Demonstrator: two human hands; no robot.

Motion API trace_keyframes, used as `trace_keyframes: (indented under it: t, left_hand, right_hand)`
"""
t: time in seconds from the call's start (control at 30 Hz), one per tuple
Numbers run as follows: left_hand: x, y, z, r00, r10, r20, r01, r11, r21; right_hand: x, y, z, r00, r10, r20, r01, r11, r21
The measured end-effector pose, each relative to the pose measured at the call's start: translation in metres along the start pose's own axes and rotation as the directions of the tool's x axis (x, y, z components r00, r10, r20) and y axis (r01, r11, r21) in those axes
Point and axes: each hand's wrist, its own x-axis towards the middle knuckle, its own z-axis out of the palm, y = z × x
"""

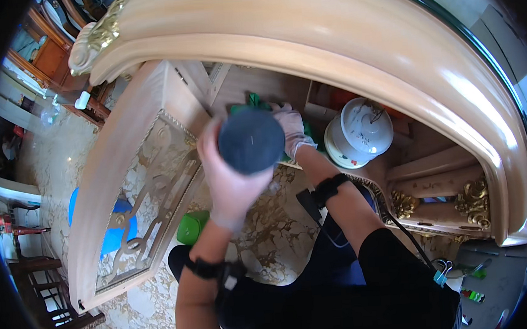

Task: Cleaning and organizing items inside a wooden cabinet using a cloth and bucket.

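Note:
My left hand [231, 188], in a thin pale glove, is wrapped round a dark, round-topped container [251, 141], held up over the cabinet opening. It is slightly blurred, and its lower part is out of sight. My gloved right hand [291, 127] reaches inside the cabinet on a green cloth [252, 102], which shows on both sides of the hand. The dark container hides part of the right fingers. To the right of that hand, a white lidded pot [366, 128] with dark markings stands on the cabinet shelf.
A cabinet door [149, 191] with an ornate lattice hangs open on the left. The thick, glossy cabinet top [302, 21] curves overhead. On the marble floor are a green bin [191, 228] and a blue container [114, 233]. Scissors [445, 268] lie at the lower right.

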Motion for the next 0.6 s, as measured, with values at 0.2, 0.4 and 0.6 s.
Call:
trace_keyframes:
  t: [0.2,0.4,0.6]
  left_hand:
    - [-0.087,-0.017,-0.056,0.922,-0.378,0.085,0.359,0.915,0.183]
    - [-0.088,-0.046,-0.051,0.975,-0.054,0.216,-0.025,0.937,0.349]
    - [-0.080,0.008,-0.038,0.965,-0.179,0.193,0.151,0.977,0.149]
  right_hand:
    - [-0.047,-0.029,-0.044,0.968,0.208,0.142,-0.238,0.576,0.782]
    - [-0.117,-0.108,-0.073,0.837,-0.327,-0.439,0.472,0.837,0.277]
    - [-0.072,-0.056,-0.081,0.997,0.069,0.026,-0.073,0.866,0.495]
